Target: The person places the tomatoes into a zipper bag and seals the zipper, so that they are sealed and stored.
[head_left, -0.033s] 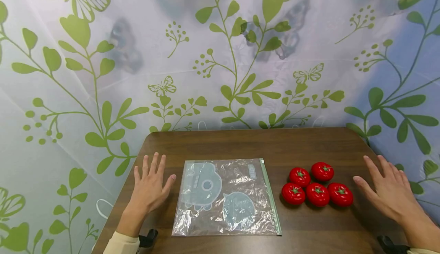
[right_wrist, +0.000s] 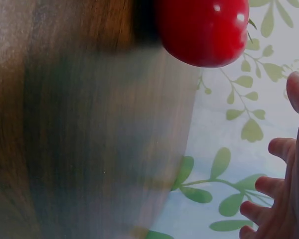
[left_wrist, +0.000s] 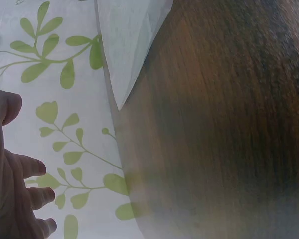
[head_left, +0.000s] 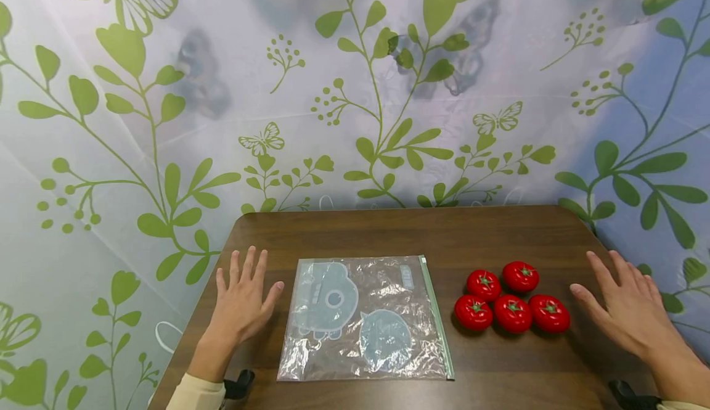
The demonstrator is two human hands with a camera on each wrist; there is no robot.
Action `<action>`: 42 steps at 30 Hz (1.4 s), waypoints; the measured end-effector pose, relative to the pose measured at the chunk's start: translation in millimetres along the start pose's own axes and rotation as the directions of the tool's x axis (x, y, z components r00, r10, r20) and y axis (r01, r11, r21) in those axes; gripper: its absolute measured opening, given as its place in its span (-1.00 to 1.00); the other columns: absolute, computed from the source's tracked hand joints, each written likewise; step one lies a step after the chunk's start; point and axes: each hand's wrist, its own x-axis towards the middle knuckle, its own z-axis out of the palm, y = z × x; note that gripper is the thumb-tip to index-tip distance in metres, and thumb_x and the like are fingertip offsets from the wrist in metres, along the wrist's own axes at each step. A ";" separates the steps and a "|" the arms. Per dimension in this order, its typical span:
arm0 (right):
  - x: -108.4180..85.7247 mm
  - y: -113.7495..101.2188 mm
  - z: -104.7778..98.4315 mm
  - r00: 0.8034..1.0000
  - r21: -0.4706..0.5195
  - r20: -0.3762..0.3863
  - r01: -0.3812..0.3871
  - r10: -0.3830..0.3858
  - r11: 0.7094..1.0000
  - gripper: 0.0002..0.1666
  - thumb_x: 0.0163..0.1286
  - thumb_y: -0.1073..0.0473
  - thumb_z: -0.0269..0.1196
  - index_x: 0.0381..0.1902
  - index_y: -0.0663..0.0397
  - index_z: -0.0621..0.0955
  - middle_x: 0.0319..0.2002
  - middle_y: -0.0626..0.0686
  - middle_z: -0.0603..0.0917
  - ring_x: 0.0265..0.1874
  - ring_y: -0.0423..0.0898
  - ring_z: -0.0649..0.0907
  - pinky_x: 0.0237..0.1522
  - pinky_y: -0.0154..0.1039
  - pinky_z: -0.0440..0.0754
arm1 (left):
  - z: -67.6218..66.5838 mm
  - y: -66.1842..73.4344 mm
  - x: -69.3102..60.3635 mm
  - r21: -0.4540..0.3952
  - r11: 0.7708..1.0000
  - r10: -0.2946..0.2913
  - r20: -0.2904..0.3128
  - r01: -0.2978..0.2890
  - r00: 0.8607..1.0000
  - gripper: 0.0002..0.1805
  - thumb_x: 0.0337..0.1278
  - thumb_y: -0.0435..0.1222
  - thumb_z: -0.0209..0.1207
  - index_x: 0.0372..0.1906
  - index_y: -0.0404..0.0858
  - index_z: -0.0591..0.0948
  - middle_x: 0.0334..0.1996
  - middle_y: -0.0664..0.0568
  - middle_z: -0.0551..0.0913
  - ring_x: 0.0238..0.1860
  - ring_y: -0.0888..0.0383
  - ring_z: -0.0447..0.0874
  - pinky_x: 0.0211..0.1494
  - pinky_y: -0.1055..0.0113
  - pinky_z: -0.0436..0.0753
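Observation:
My left hand [head_left: 241, 302] is at the table's left side with its fingers spread, holding nothing. To its right lies a flat clear zip bag [head_left: 383, 305] printed with pale blue shapes, its green slider edge facing right. Several red tomatoes [head_left: 513, 314] with green stems sit in a cluster right of the bag. Beyond them, at the right edge, my right hand [head_left: 632, 308] has its fingers extended and grips nothing. The right wrist view catches one tomato [right_wrist: 204, 30] near that hand, apart from it. In the left wrist view a corner of the bag [left_wrist: 132, 45] shows.
Everything lies on a dark brown wooden table [head_left: 388, 231] with rounded far corners. Behind it hangs a pale curtain [head_left: 355, 89] with green leaves and butterflies. A white loop [head_left: 166, 336] shows at the table's left edge.

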 end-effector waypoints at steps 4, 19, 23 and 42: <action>0.7 -0.6 0.3 0.999 0.025 -0.021 0.026 -0.025 0.999 0.00 0.74 -0.23 0.06 0.79 0.17 -0.06 0.65 0.67 -0.10 0.42 0.84 0.11 0.60 0.63 -0.33 | -0.2 -0.3 -2.0 -0.008 1.000 0.001 -0.007 -0.001 1.000 -0.11 0.67 0.13 0.03 0.76 -0.33 0.12 0.75 -0.41 0.02 0.75 -0.52 -0.24 0.60 -0.66 -0.16; -23.0 -64.4 -24.9 0.983 0.278 -0.179 0.080 -0.030 0.957 -0.11 0.72 0.05 0.17 0.77 0.23 0.07 0.72 0.53 0.00 0.65 0.65 0.02 0.63 0.58 -0.21 | -28.2 24.6 -24.7 -0.184 0.983 0.006 -0.038 -0.013 0.999 -0.09 0.66 0.04 0.14 0.74 -0.41 0.10 0.74 -0.40 0.09 0.73 -0.50 -0.04 0.62 -0.58 0.05; -27.1 -83.6 -30.8 0.986 0.309 -0.168 0.063 -0.010 0.949 -0.08 0.71 0.06 0.17 0.80 0.12 0.03 0.75 0.44 -0.02 0.67 0.60 0.03 0.58 0.64 -0.18 | -37.3 31.9 -31.1 -0.262 0.965 -0.006 -0.038 -0.004 0.999 -0.08 0.66 0.04 0.14 0.76 -0.37 0.07 0.76 -0.35 0.05 0.76 -0.44 -0.10 0.67 -0.52 0.02; -41.3 -157.8 -26.6 0.984 0.383 -0.176 0.051 0.019 0.922 -0.14 0.66 0.05 0.26 0.78 -0.28 0.20 0.71 0.18 0.33 0.64 -0.56 0.12 0.76 -0.30 -0.06 | -61.1 79.6 -68.1 -0.422 0.905 -0.095 -0.096 0.046 0.991 -0.03 0.65 0.03 0.19 0.80 -0.26 -0.03 0.79 -0.20 0.02 0.78 -0.35 -0.05 0.62 -0.49 0.21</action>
